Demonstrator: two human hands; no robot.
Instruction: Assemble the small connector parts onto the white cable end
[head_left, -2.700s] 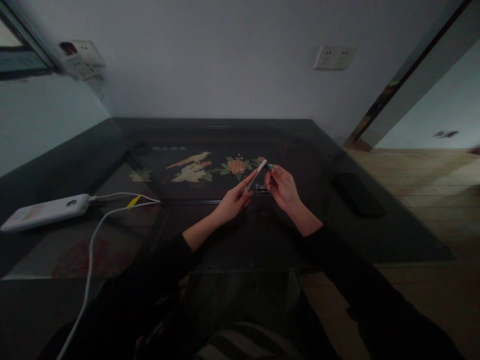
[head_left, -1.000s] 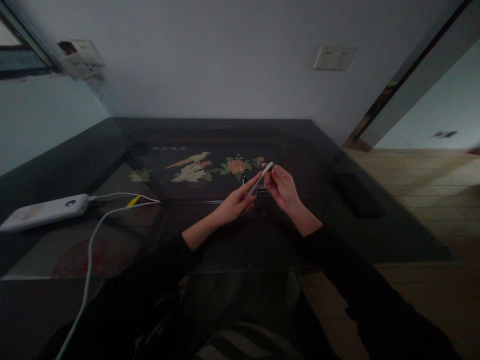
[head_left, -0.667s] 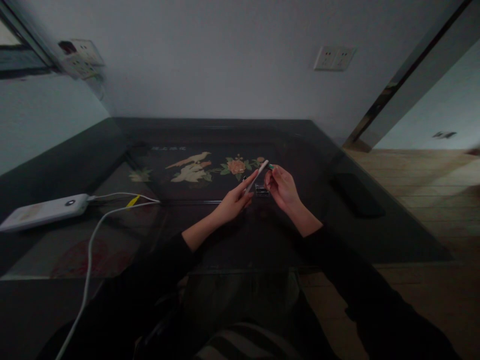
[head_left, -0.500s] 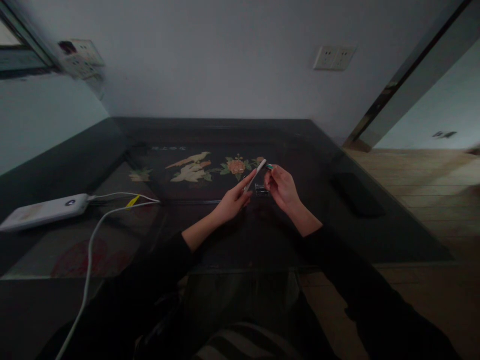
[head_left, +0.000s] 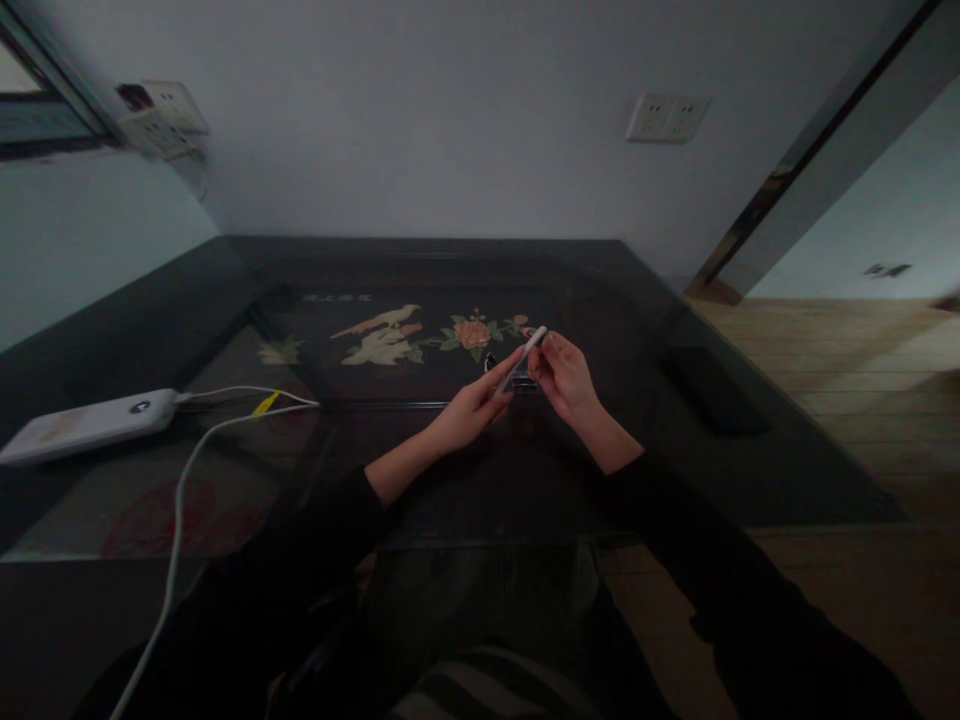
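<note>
Over the dark bench (head_left: 225, 470), her left hand (head_left: 469, 412) pinches a thin white stick (head_left: 521, 358) (light, stiff, likely snappable; best held mid-shaft) while her right hand (head_left: 568, 378) closes fingertips on its upper end.

The white stick (head_left: 522, 358) has tilted rightward against the right hand (head_left: 564, 378).

right hand (head_left: 566, 378): held item hidden | clear object (head_left: 523, 379) behind fingers: unidentifiable | cable (head_left: 177, 540): cut off below
</note>
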